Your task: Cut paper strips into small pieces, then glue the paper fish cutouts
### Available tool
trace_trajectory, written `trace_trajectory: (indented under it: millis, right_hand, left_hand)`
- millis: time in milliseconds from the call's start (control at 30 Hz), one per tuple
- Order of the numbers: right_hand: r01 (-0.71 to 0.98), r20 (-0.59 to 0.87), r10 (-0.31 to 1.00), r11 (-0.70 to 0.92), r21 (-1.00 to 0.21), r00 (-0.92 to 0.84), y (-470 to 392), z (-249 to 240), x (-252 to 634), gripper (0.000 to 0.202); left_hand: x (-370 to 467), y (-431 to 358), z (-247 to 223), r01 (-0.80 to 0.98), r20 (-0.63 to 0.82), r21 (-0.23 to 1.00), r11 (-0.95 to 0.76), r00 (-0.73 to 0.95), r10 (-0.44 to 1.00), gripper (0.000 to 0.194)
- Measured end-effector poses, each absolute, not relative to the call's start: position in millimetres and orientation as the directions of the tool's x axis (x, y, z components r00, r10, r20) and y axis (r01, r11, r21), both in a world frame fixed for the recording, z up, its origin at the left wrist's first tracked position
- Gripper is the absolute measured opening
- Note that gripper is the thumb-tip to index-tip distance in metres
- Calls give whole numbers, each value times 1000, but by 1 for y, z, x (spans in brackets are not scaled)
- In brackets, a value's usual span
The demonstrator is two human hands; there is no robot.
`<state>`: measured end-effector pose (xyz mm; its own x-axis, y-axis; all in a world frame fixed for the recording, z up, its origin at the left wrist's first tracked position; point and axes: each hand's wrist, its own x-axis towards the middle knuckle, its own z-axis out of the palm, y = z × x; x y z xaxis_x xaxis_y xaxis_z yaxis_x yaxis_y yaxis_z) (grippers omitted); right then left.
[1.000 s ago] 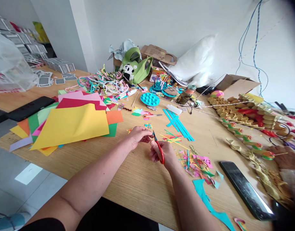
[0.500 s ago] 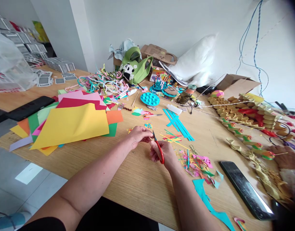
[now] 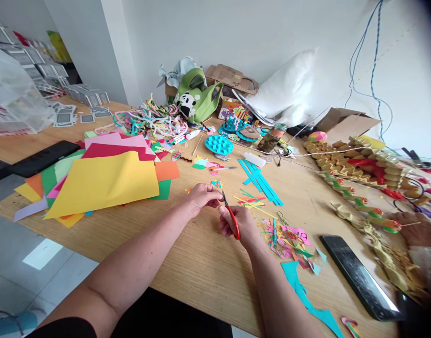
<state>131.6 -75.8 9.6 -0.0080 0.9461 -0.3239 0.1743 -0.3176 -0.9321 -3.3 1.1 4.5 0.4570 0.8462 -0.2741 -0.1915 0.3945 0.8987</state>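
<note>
- My right grip point(image 3: 240, 224) is curled closed around the red-handled scissors point(image 3: 233, 221), which are up over the table point(image 3: 197, 263), blades pointing away from me.
- My left grip point(image 3: 203, 201) is pinched nearly shut at the fingertips, right by the blade tips; whatever it may hold is too small to tell.
- I could nick a left fingertip, since the blades sit so close to it; a small slip of the scissors would be enough.
- A tiny piece could drop from the pinch and get lost among the paper bits point(image 3: 215, 183) just beyond, or in the scrap pile point(image 3: 289, 240) to my right.
- My forearm could sweep those scraps about if I swung it outward.
- The clear plastic bag point(image 3: 14, 101) carries red printing, partly cut off; I can't read it reliably.
- The green panda bag point(image 3: 203, 104) shows a picture; I can make out no words.
</note>
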Motion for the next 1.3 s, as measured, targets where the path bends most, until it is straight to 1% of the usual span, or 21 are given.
trace_trajectory:
  millis: [300,767,1100,1300]
  right_hand:
    - [190,-338,941,-330,-924,-9,-76,13,131,55]
    - [216,-311,950,-310,-926,27,-77,15,131,55]
    - [173,-323,946,-320,-932,7,-76,12,132,54]
    - [158,-307,952,-301,-940,-10,-76,11,132,54]
  left_hand:
    - [-7,1,8,-146,-261,922,358,447,856,7]
    - [-8,2,8,-174,-248,916,362,465,850,15]
    - [-8,3,6,-160,-226,929,334,469,854,13]
    - [-7,3,4,-168,-220,929,331,468,856,13]
